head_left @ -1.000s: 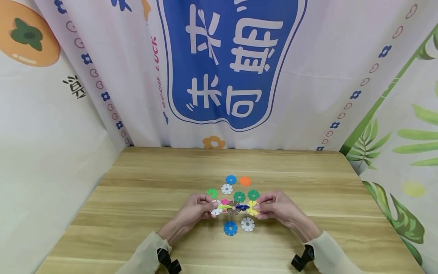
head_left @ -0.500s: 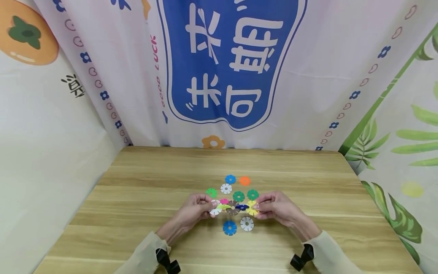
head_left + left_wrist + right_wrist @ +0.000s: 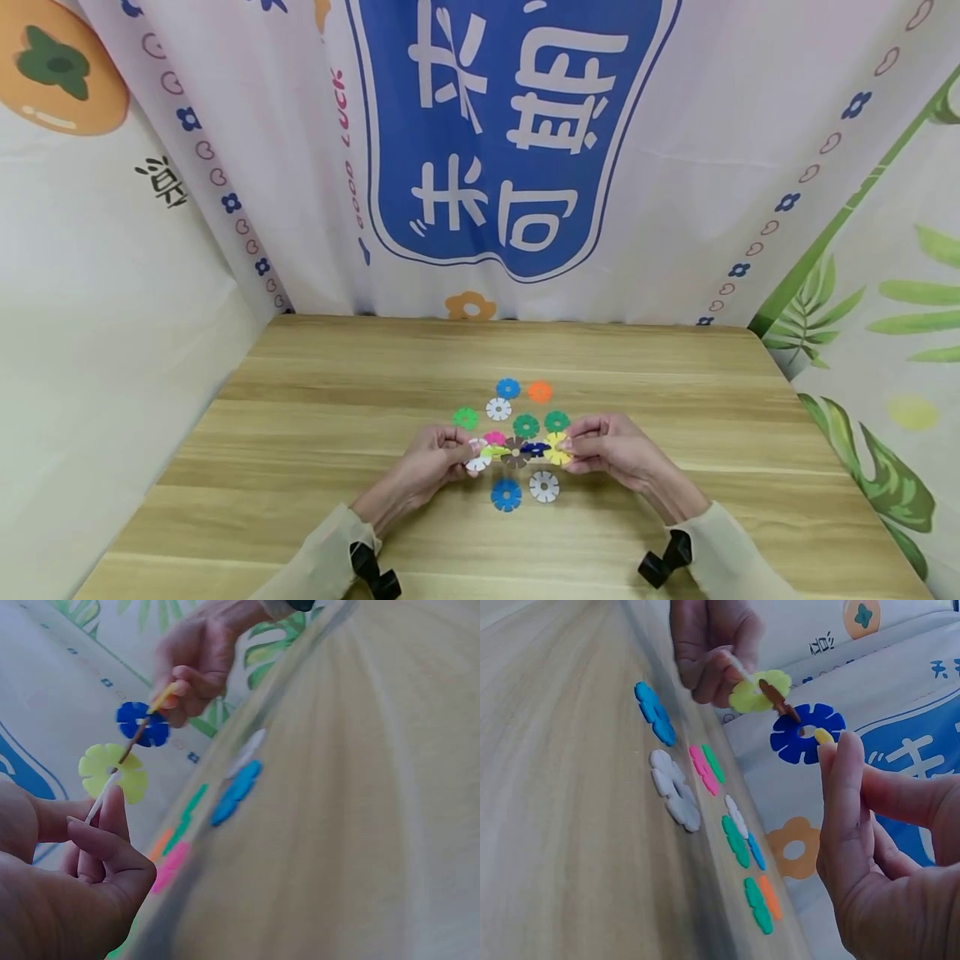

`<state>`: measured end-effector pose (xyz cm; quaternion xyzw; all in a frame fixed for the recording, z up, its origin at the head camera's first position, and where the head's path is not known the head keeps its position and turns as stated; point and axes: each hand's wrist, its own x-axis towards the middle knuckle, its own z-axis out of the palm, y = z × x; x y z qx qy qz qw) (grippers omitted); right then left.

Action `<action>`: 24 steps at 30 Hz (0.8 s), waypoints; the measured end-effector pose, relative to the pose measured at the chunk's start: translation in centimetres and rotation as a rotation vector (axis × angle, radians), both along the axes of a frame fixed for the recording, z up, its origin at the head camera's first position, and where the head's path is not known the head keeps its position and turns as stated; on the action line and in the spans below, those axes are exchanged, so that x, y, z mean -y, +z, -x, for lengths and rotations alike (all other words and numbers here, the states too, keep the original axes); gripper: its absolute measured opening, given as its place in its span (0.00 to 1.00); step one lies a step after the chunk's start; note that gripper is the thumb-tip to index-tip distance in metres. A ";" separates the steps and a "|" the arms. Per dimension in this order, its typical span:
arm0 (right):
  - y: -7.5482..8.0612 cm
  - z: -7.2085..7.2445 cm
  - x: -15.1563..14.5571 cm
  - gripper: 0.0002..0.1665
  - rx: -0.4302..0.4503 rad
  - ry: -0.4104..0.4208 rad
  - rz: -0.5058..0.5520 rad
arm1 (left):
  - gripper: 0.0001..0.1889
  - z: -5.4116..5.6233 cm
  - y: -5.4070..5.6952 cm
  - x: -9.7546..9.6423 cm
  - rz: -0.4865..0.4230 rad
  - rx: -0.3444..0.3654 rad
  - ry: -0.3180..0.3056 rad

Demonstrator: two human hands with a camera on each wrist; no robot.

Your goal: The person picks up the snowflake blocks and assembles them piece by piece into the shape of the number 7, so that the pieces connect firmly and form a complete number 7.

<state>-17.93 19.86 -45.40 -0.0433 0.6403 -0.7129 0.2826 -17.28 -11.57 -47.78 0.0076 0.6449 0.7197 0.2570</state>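
Between the two hands stretches a row of slotted snowflake discs joined by their notches, held above the table. My left hand (image 3: pixel 442 456) pinches the white disc (image 3: pixel 477 461) at one end. From there come a yellow-green disc (image 3: pixel 94 766), a brown disc (image 3: pixel 515 452) and a dark blue disc (image 3: pixel 821 716). At the other end, my right hand (image 3: pixel 618 454) pinches a yellow disc (image 3: pixel 557 450) between thumb and fingers. Neighbouring discs stand crosswise to each other. In the right wrist view the fingers hide most of the yellow disc.
Loose discs lie flat on the wooden table (image 3: pixel 360 375). Nearer the body are a blue disc (image 3: pixel 506 495) and a white one (image 3: pixel 544 487). Beyond the hands lie several more, among them an orange disc (image 3: pixel 540 392) and a light green disc (image 3: pixel 465 418). A printed curtain (image 3: pixel 675 208) hangs behind.
The head view has shifted slightly. Both hands keep hold of the same joined discs in nearly the same place, and the loose discs lie as before.
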 end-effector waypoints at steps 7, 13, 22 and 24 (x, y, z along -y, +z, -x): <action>2.2 -0.6 0.8 0.17 -0.106 -0.019 -0.142 | 0.02 -1.0 -0.5 -0.2 -0.060 0.071 0.012; 2.3 -0.9 0.5 0.18 -0.084 -0.062 -0.139 | 0.03 -0.1 0.8 -0.5 -0.022 -0.015 0.057; 0.8 -0.2 0.4 0.13 -0.060 -0.084 -0.079 | 0.04 0.5 2.0 -0.9 0.136 -0.090 0.126; 0.7 -0.3 0.5 0.11 -0.060 -0.087 -0.069 | 0.04 0.6 2.0 -0.8 0.142 -0.091 0.127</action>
